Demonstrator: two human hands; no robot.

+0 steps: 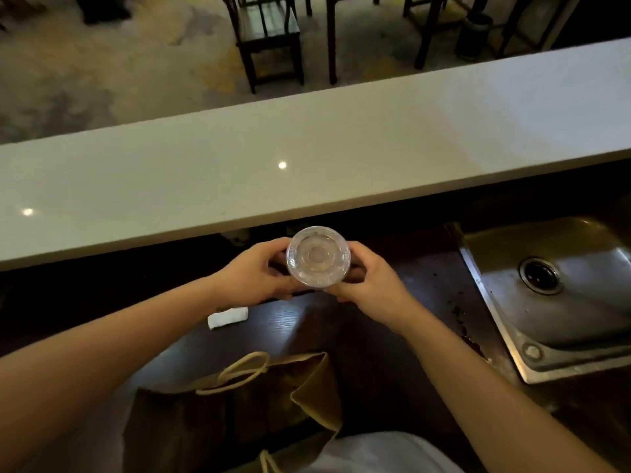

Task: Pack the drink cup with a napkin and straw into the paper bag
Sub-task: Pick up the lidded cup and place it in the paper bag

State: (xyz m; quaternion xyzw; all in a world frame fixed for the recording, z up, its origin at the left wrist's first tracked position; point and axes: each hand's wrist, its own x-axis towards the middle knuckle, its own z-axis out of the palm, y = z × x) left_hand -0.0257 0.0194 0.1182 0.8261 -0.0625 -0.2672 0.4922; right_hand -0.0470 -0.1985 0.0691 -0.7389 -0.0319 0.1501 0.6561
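Plastic, clear and ribbed around its rim, made up the round domeless lid of the drink cup [318, 257], which stood upright with its long axis running straight toward the camera, so that only the lid's concentric rings showed and the cup's body stayed hidden beneath. The left hand [252, 273] curled around the cup's left side and the right hand [370, 279] wrapped the right side, both gripping it between them above the dark wood-grain worktop [283, 322]. Just beside the left wrist lay a small white folded napkin [227, 317], soft-edged and rectangular, flat on the wood. Nearer the person, a brown paper bag [239, 414] lay on the worktop, its matte kraft sides creased, its mouth turned to the right with one folded flap lifted, and a pale twisted-paper handle [244, 372] looping over its upper edge. To the right sat a stainless steel sink [563, 302], dull and scratched, with a round drain. Beyond the hands ran a long, smooth, glossy pale counter [307, 158], catching two small spots of light.
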